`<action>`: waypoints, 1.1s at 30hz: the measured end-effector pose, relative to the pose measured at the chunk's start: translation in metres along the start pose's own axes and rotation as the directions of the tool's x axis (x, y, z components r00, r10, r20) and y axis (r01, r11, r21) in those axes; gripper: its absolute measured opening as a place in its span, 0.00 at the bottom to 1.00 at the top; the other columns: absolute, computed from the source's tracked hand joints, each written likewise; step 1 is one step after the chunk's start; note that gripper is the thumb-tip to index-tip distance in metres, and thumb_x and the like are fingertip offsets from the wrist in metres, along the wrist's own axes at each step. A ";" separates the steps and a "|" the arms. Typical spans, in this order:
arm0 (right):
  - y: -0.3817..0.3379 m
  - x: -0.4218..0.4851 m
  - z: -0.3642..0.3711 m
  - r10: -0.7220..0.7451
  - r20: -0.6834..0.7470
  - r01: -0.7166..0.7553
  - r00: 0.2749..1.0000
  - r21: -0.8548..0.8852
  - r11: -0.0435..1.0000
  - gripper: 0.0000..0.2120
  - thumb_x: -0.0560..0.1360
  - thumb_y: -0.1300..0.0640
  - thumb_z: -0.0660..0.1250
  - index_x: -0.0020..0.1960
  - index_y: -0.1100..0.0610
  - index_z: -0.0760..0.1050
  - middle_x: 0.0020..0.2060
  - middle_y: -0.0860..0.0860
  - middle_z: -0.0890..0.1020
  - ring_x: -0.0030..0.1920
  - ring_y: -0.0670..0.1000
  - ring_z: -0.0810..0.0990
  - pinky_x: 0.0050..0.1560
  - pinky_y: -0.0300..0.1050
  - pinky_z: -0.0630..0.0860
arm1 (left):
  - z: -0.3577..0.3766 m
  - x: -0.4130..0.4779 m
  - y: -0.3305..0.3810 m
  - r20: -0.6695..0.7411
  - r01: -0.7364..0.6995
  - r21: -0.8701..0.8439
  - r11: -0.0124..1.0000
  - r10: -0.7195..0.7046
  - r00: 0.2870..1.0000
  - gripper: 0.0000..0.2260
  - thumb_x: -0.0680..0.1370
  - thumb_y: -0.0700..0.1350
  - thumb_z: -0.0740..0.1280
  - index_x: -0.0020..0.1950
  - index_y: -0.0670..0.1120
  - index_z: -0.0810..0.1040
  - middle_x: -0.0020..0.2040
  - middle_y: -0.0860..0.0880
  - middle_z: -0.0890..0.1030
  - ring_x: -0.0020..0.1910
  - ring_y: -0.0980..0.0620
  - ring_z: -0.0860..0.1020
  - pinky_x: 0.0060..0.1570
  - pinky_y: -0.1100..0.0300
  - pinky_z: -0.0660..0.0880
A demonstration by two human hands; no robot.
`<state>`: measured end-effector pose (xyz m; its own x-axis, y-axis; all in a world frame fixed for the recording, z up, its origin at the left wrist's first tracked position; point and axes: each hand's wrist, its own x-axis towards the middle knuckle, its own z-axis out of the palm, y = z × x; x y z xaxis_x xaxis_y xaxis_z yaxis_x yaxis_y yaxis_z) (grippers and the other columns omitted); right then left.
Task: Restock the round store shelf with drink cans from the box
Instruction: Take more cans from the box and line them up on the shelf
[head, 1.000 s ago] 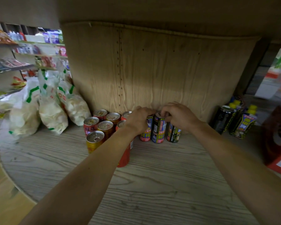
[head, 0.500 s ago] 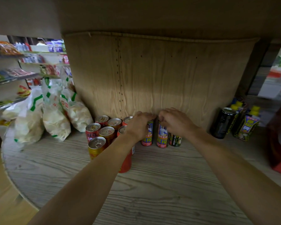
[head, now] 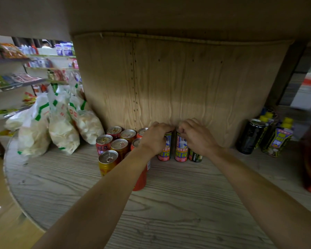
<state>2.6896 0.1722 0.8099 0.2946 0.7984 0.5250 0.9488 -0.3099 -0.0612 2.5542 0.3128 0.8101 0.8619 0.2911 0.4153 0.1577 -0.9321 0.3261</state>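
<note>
- Grey wood-grain round shelf board (head: 169, 212) holds the stock. We judge this the placing step, at the back by the curved plywood panel (head: 169, 87).
- Our left hand (head: 155, 139) curls over the top of a slim pink-and-yellow printed can (head: 164, 151). Our right hand (head: 196, 136) grips a second pink-and-yellow can (head: 181, 150). Both stand upright, just apart.
- A dark can (head: 195, 156) stands just beside the second (mostly hidden under the wrist).
- Next, we think: let go and draw back without clipping the red and gold cans (head: 115, 146) on the left.

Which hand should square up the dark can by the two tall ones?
Likely right: right hand grips the right tall can beside the dark can; left hand holds the left tall can.
</note>
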 end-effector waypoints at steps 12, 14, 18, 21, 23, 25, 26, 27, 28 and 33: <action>0.004 -0.009 -0.009 -0.027 -0.011 0.028 1.000 0.108 0.994 0.08 0.76 0.59 0.71 0.54 0.55 0.77 0.51 0.48 0.78 0.55 0.50 0.74 0.52 0.48 0.75 | -0.001 0.004 0.004 -0.016 -0.002 0.025 1.000 0.002 1.000 0.26 0.77 0.33 0.66 0.73 0.50 0.73 0.68 0.48 0.77 0.65 0.46 0.70 0.61 0.57 0.68; 0.007 -0.010 -0.013 -0.046 0.040 0.042 0.998 0.110 0.993 0.12 0.75 0.59 0.72 0.57 0.54 0.76 0.53 0.47 0.77 0.57 0.49 0.74 0.53 0.44 0.73 | -0.003 0.003 0.008 -0.004 -0.009 0.079 0.997 0.010 1.000 0.26 0.77 0.36 0.67 0.74 0.52 0.72 0.68 0.48 0.76 0.66 0.46 0.70 0.62 0.55 0.67; 0.025 -0.012 -0.026 0.005 0.045 -0.009 0.999 0.077 0.997 0.17 0.74 0.63 0.70 0.60 0.51 0.76 0.56 0.47 0.76 0.60 0.49 0.70 0.56 0.45 0.73 | -0.001 0.002 0.016 -0.020 -0.046 0.260 0.965 0.053 0.998 0.27 0.77 0.49 0.70 0.76 0.59 0.68 0.69 0.51 0.73 0.69 0.46 0.66 0.64 0.50 0.63; 0.043 -0.016 -0.036 0.100 0.111 -0.104 0.989 0.034 0.994 0.13 0.74 0.61 0.71 0.58 0.51 0.77 0.56 0.49 0.77 0.60 0.52 0.71 0.58 0.44 0.70 | 0.004 0.006 0.021 -0.031 -0.130 0.289 0.948 0.145 0.989 0.24 0.77 0.52 0.70 0.74 0.58 0.72 0.70 0.52 0.73 0.70 0.48 0.65 0.62 0.50 0.61; 0.048 -0.018 -0.039 0.111 0.176 -0.123 0.978 0.060 0.991 0.12 0.73 0.62 0.71 0.55 0.52 0.78 0.53 0.50 0.77 0.58 0.54 0.74 0.59 0.44 0.70 | 0.008 0.008 0.024 -0.013 -0.165 0.279 0.946 0.176 0.984 0.21 0.78 0.50 0.69 0.71 0.55 0.74 0.70 0.52 0.74 0.70 0.48 0.67 0.64 0.49 0.61; 0.049 -0.019 -0.039 0.111 0.211 -0.133 0.971 0.093 0.987 0.14 0.72 0.63 0.72 0.55 0.52 0.79 0.51 0.48 0.74 0.57 0.53 0.77 0.58 0.45 0.72 | 0.010 0.010 0.027 -0.023 -0.163 0.280 0.946 0.176 0.984 0.19 0.78 0.49 0.68 0.69 0.52 0.75 0.67 0.52 0.77 0.69 0.48 0.69 0.64 0.50 0.62; 0.049 -0.019 -0.040 0.117 0.213 -0.139 0.970 0.095 0.986 0.14 0.71 0.63 0.73 0.55 0.52 0.79 0.51 0.47 0.73 0.57 0.53 0.77 0.58 0.43 0.72 | 0.011 0.010 0.028 -0.034 -0.153 0.286 0.946 0.169 0.985 0.17 0.78 0.49 0.68 0.67 0.51 0.75 0.66 0.51 0.78 0.68 0.48 0.70 0.63 0.50 0.62; 0.049 -0.019 -0.041 0.135 0.214 -0.157 0.968 0.089 0.984 0.15 0.71 0.62 0.74 0.56 0.52 0.79 0.51 0.47 0.72 0.57 0.53 0.77 0.57 0.42 0.72 | 0.012 0.010 0.030 -0.044 -0.141 0.299 0.944 0.162 0.986 0.17 0.78 0.50 0.68 0.66 0.50 0.75 0.65 0.50 0.78 0.67 0.47 0.71 0.63 0.51 0.62; 0.049 -0.018 -0.041 0.154 0.210 -0.175 0.965 0.087 0.981 0.14 0.71 0.61 0.75 0.56 0.52 0.80 0.51 0.47 0.72 0.57 0.53 0.77 0.57 0.41 0.72 | 0.013 0.010 0.032 -0.054 -0.133 0.315 0.940 0.158 0.986 0.16 0.79 0.50 0.68 0.65 0.50 0.74 0.64 0.50 0.78 0.65 0.47 0.72 0.62 0.51 0.62; 0.042 -0.020 -0.044 0.218 0.198 -0.234 0.956 0.061 0.970 0.15 0.73 0.53 0.75 0.58 0.51 0.79 0.57 0.51 0.72 0.58 0.51 0.76 0.56 0.39 0.69 | 0.017 0.007 0.038 -0.098 -0.131 0.375 0.918 0.180 0.979 0.15 0.78 0.48 0.69 0.63 0.49 0.73 0.61 0.48 0.78 0.62 0.44 0.73 0.59 0.51 0.64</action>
<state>2.7185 0.1211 0.8341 0.5112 0.7975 0.3203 0.8585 -0.4563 -0.2340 2.5742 0.2763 0.8113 0.8245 0.1388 0.5485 0.2130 -0.9743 -0.0737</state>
